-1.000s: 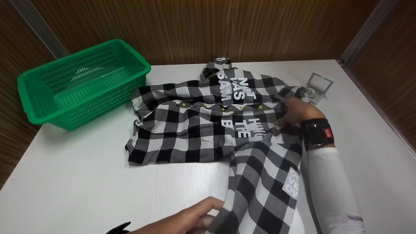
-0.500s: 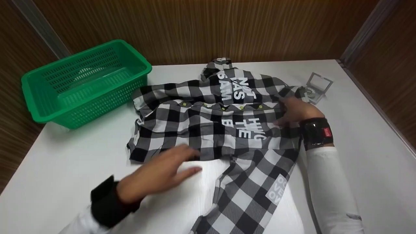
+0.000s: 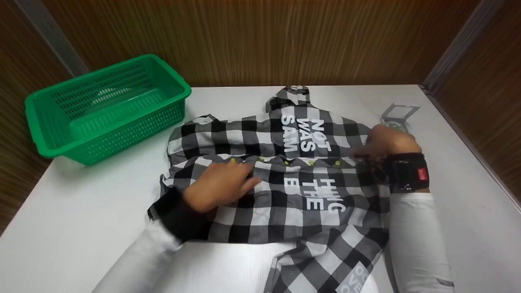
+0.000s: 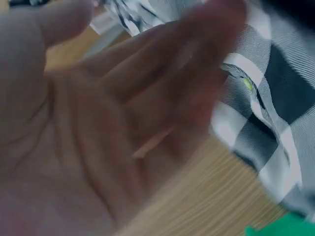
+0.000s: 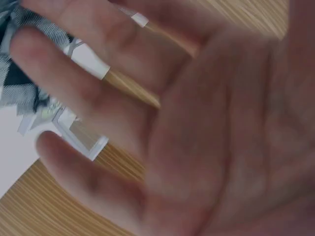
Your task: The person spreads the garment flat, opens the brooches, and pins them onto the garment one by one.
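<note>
Seeing a long-sleeved shirt of black, grey and white checked cloth (image 3: 276,195) lying in the middle of a smooth white table (image 3: 101,203), with yellow buttons (image 3: 311,163) running in a row across it and big white printed letters showing on both sides of this row. Seeing also one checked sleeve (image 3: 301,260) running toward the near side and out of the view. Holding the left hand (image 3: 220,185) over the cloth near the hem end, blurred, with fingers extended and thumb standing apart; not being able to tell about touching. Hiding some cloth behind this hand and its black wristband (image 3: 179,213). Having the right hand (image 3: 388,142) at the shoulder end, with fingers spread apart, again not being able to tell about contact; covering there some cloth and the lower part of a small clear square case (image 3: 400,115) with raised lid. Having a green rectangular plastic basket (image 3: 130,132) with perforated walls standing at the left, just beside the hem end. Wearing white sleeves (image 3: 419,240) on both forearms. Facing brown wood-grain panels (image 3: 260,44) behind and at both sides, with grey strips (image 3: 454,44) lining their corners.
</note>
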The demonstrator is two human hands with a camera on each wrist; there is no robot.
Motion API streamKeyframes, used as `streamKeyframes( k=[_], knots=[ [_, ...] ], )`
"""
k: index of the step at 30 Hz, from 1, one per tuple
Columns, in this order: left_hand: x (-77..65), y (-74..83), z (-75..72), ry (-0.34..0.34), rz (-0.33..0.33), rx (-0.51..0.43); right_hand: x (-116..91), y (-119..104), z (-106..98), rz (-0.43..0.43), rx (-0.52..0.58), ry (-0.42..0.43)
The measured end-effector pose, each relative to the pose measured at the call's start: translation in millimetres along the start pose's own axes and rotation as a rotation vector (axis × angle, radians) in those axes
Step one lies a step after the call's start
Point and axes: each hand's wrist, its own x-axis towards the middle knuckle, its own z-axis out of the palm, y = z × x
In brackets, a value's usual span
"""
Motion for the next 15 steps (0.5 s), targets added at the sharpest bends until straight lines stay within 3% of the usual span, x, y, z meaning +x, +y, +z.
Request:
streamKeyframes(
  k=[3, 5, 8, 10, 13, 15],
  knots=[
    [30.0, -0.2, 10.5, 0.069, 0.010, 0.000, 1, -4, -2, -0.033, 0.047, 0.144],
    [40.1, 1.5, 21.8, 0.018, -0.023, -0.001, 6, -13, -1, -0.098, 0.064, 0.223],
    [42.5, 10.4, 35.7, -0.130, -0.090, -0.021, 23, -35, -3, -0.215, 0.067, 0.300],
    [40.3, 19.9, 40.2, -0.189, -0.113, -0.016, 40, -54, -7, -0.312, 0.060, 0.329],
    [37.3, 34.6, 42.2, -0.196, -0.116, 0.004, 69, -83, -10, -0.444, 0.012, 0.345],
    [37.0, 42.8, 41.8, -0.188, -0.118, 0.015, 86, -98, -7, -0.479, -0.055, 0.348]
  ],
)
